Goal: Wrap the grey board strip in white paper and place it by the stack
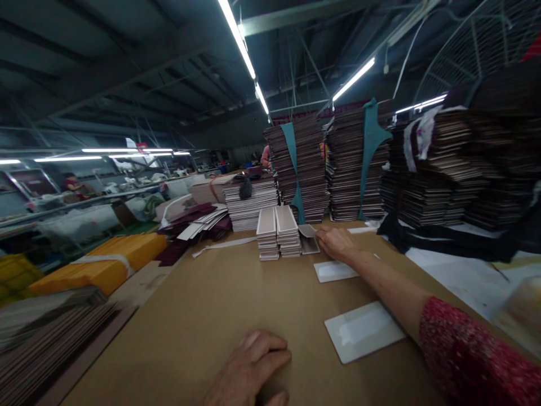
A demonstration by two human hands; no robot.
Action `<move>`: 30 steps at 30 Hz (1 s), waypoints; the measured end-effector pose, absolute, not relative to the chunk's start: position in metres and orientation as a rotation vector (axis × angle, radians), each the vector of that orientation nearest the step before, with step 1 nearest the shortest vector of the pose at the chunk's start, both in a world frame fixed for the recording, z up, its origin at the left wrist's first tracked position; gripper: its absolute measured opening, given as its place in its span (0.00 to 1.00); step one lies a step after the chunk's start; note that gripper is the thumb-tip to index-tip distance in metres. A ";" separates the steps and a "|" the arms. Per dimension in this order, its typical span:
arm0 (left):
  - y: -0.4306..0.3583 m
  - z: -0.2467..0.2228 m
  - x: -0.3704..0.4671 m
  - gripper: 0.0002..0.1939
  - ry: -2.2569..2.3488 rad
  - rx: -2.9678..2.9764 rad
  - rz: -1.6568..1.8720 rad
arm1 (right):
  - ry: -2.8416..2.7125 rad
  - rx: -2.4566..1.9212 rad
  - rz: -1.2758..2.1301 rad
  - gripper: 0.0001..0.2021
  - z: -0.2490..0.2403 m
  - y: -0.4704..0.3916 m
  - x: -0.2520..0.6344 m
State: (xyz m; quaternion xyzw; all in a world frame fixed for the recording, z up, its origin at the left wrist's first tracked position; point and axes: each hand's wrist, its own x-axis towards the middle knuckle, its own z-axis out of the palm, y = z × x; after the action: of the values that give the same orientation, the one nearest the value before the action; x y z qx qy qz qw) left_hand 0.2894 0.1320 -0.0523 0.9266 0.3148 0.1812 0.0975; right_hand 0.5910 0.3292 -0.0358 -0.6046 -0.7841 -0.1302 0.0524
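The right hand (336,242) pinches one card (307,230) beside two short stacks (278,232). Two white cards (363,331) lie on the table (203,304). The left hand (249,369) rests flat, fingers together.

The left hand (249,366) is cut off at the bottom edge, its wrist unseen. The right hand (336,242) hides part of the small card (307,231) beneath its fingertips. Distant workers (71,185) blur beyond telling.

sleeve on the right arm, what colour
Dark red, speckled, on the sleeve; head view shows it best.
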 end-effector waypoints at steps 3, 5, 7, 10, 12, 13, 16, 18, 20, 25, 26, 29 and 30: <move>0.132 -0.052 0.289 0.23 0.939 2.754 0.538 | -2.400 -1.824 -0.396 0.13 -0.036 0.324 0.595; 0.132 -0.053 0.288 0.23 0.946 2.754 0.518 | -2.411 -1.819 -0.393 0.13 -0.036 0.322 0.596; 0.132 -0.053 0.288 0.23 0.952 2.756 0.503 | -2.416 -1.818 -0.390 0.13 -0.036 0.321 0.595; 0.133 -0.054 0.287 0.22 0.937 2.771 0.507 | -2.408 -1.829 -0.393 0.13 -0.035 0.323 0.592; 0.133 -0.054 0.287 0.22 0.928 2.771 0.510 | -2.401 -1.843 -0.396 0.14 -0.034 0.327 0.590; 0.133 -0.054 0.287 0.22 0.920 2.771 0.518 | -2.399 -1.850 -0.396 0.14 -0.035 0.329 0.588; 0.134 -0.054 0.287 0.21 0.919 2.773 0.516 | -2.406 -1.861 -0.391 0.14 -0.037 0.336 0.582; 0.134 -0.054 0.286 0.21 0.928 2.776 0.489 | -2.427 -1.850 -0.384 0.14 -0.040 0.338 0.578; 0.135 -0.054 0.286 0.22 0.932 2.777 0.457 | -2.455 -1.829 -0.377 0.13 -0.043 0.339 0.576; 0.135 -0.052 0.286 0.22 0.913 2.784 0.499 | -2.508 -1.822 -0.351 0.12 -0.050 0.336 0.578; 0.134 -0.052 0.287 0.22 0.910 2.782 0.521 | -2.514 -1.828 -0.342 0.12 -0.051 0.336 0.578; 0.133 -0.054 0.287 0.23 0.906 2.774 0.540 | -2.529 -1.835 -0.314 0.13 -0.052 0.338 0.578; 0.133 -0.055 0.287 0.24 0.902 2.777 0.540 | -2.533 -1.836 -0.301 0.13 -0.052 0.339 0.577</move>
State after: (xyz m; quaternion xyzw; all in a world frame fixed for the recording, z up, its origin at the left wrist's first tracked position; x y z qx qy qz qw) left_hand 0.2865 0.1326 -0.0546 0.9318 0.3026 0.1812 0.0859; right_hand 0.5766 0.3391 -0.0519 -0.5841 -0.8060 -0.0959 -0.0006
